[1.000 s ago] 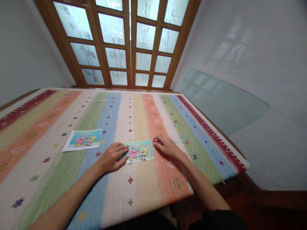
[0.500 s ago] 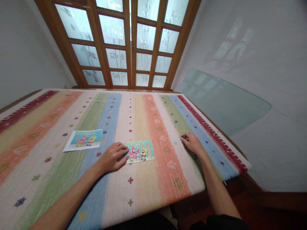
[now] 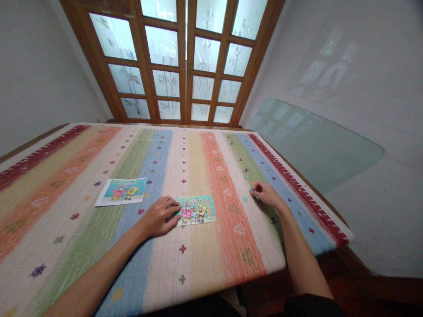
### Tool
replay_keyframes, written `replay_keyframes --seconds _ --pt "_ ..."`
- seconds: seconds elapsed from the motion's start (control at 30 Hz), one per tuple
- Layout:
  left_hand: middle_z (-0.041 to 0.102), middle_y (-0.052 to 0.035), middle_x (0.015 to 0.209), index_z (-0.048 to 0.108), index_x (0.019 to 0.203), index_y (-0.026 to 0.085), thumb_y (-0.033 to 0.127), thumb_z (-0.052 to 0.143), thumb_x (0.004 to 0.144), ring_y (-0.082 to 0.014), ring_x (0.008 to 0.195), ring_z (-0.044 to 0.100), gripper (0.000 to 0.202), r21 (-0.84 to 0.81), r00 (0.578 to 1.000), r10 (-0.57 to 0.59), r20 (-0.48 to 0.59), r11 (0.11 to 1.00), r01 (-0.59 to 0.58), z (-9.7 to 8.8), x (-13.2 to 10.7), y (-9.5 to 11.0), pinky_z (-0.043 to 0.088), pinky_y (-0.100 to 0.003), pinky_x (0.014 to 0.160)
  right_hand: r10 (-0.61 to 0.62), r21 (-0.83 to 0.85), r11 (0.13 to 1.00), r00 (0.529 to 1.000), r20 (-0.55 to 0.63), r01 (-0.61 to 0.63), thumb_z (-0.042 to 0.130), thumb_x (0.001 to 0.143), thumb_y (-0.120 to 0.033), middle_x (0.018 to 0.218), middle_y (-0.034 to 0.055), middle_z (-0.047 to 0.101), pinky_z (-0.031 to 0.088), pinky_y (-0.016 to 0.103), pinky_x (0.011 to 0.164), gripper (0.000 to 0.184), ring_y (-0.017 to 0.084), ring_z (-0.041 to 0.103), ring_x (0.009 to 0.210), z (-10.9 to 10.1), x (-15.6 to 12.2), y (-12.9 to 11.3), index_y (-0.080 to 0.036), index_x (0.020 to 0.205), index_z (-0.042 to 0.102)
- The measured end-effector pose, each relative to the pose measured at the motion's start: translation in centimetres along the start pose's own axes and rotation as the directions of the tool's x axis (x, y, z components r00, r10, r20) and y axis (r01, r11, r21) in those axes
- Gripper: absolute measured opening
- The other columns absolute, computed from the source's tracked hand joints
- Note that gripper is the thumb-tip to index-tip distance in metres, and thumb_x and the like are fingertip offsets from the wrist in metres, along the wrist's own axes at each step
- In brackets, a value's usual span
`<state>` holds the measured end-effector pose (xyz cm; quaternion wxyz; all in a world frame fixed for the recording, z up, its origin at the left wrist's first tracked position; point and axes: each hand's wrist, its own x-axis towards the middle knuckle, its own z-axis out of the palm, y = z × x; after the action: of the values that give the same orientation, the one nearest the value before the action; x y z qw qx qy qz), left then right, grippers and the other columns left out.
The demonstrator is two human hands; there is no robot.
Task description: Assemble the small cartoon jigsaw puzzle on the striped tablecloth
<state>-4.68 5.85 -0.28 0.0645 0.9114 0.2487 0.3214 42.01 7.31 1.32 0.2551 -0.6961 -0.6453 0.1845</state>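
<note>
A mostly assembled jigsaw puzzle (image 3: 198, 210) with cartoon figures lies flat on the striped tablecloth; gaps show in its upper right part. My left hand (image 3: 161, 216) lies over its left edge, fingers stretched out and touching it. Off to the right, my right hand (image 3: 267, 196) has thumb and fingers pinched on a small teal puzzle piece (image 3: 251, 191), just above or at the cloth. One loose teal piece (image 3: 245, 199) lies left of those fingertips, and another teal piece (image 3: 246, 177) is farther back.
A printed picture (image 3: 123, 192) of the cartoon scene lies left of the puzzle. Beneath everything spreads the striped tablecloth (image 3: 198, 251). Behind the table stand wooden glazed doors (image 3: 187, 88), with a white wall (image 3: 370, 211) on the right.
The view has shifted slightly, so everything sits a little further right. My right hand has drawn the pinched piece slightly away from its earlier spot; my left hand stays on the puzzle.
</note>
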Motion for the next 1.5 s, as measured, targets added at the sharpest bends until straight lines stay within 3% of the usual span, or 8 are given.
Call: replay_keyframes --seconds 0.2,0.33,0.5,0.73,0.9,1.03,1.27,1.5 --pt "0.073 -0.0101 0.096 0.073 0.105 0.018 0.023 0.059 0.098 -0.0240 0.090 0.065 0.016 -0.001 1.000 -0.001 -0.004 1.000 0.001 -0.2 0.1 0.1 0.055 -0.041 0.082 -0.150 0.303 0.948 0.979 0.138 0.102 0.066 0.080 -0.037 0.074 0.0052 0.071 0.050 0.032 0.067 0.018 0.019 0.064 0.068 2.5 -0.6 -4.6 -0.019 0.084 0.069" --pt "0.073 -0.0103 0.096 0.073 0.106 0.018 0.023 0.060 0.097 -0.0239 0.089 0.066 0.017 -0.002 1.000 0.000 0.000 1.000 0.000 -0.1 0.1 0.1 0.055 -0.041 0.081 -0.298 0.403 0.903 0.890 0.346 0.146 0.070 0.083 -0.039 0.088 0.0082 0.078 0.053 0.031 0.070 0.024 0.019 0.069 0.075 3.9 -1.5 -8.3 -0.018 0.090 0.078" --pt "0.073 -0.0103 0.096 0.073 0.106 0.019 0.023 0.060 0.097 -0.0239 0.090 0.066 0.017 -0.008 1.000 -0.004 0.005 1.000 0.004 -0.2 0.1 0.2 0.055 -0.041 0.082 -0.382 0.439 0.877 0.836 0.394 0.194 0.074 0.083 -0.036 0.085 0.0065 0.078 0.052 0.030 0.070 0.020 0.018 0.068 0.075 5.0 -2.1 -10.9 -0.019 0.088 0.081" --pt "0.073 -0.0105 0.097 0.073 0.107 0.019 0.024 0.059 0.098 -0.0242 0.090 0.066 0.018 -0.011 1.000 -0.017 0.013 1.000 0.017 -0.2 0.1 0.2 0.055 -0.042 0.083 -0.269 0.516 0.857 0.850 0.453 -0.004 0.075 0.079 -0.034 0.075 0.0051 0.074 0.049 0.028 0.061 0.021 0.015 0.062 0.063 7.3 -3.0 -11.9 -0.016 0.089 0.080" --pt "0.072 -0.0102 0.097 0.073 0.107 0.019 0.023 0.060 0.097 -0.0245 0.090 0.066 0.018 -0.009 1.000 -0.007 0.003 1.000 0.007 -0.1 0.1 0.2 0.055 -0.042 0.082 -0.261 0.470 0.881 0.880 0.397 0.049 0.071 0.076 -0.023 0.079 0.0062 0.077 0.049 0.029 0.064 0.012 0.017 0.064 0.067 8.1 -3.6 -12.2 -0.018 0.082 0.080" --pt "0.072 -0.0105 0.097 0.072 0.107 0.018 0.023 0.059 0.098 -0.0246 0.090 0.065 0.018 -0.006 1.000 -0.006 0.007 1.000 0.006 -0.2 0.1 0.1 0.055 -0.042 0.082 -0.237 0.439 0.896 0.908 0.345 0.066 0.072 0.075 -0.024 0.075 0.0053 0.076 0.049 0.030 0.067 0.009 0.017 0.063 0.068 8.6 -4.0 -12.2 -0.017 0.076 0.078" --pt "0.072 -0.0114 0.099 0.072 0.108 0.016 0.025 0.058 0.099 -0.0245 0.091 0.065 0.018 -0.003 1.000 -0.013 0.024 1.000 0.013 0.1 -0.1 -0.1 0.054 -0.042 0.083 -0.204 0.460 0.888 0.897 0.392 0.001 0.072 0.076 -0.023 0.067 0.0020 0.069 0.044 0.027 0.060 0.009 0.014 0.057 0.060 9.5 -4.6 -12.5 -0.015 0.077 0.076" --pt "0.072 -0.0106 0.098 0.073 0.109 0.018 0.024 0.059 0.098 -0.0243 0.091 0.065 0.019 -0.006 1.000 -0.019 0.020 1.000 0.019 0.1 -0.1 -0.1 0.054 -0.041 0.084 -0.308 0.273 0.935 0.896 0.319 0.224 0.071 0.078 -0.013 0.075 0.0032 0.070 0.044 0.028 0.067 0.008 0.015 0.058 0.069 9.1 -4.7 -12.8 -0.017 0.078 0.078"
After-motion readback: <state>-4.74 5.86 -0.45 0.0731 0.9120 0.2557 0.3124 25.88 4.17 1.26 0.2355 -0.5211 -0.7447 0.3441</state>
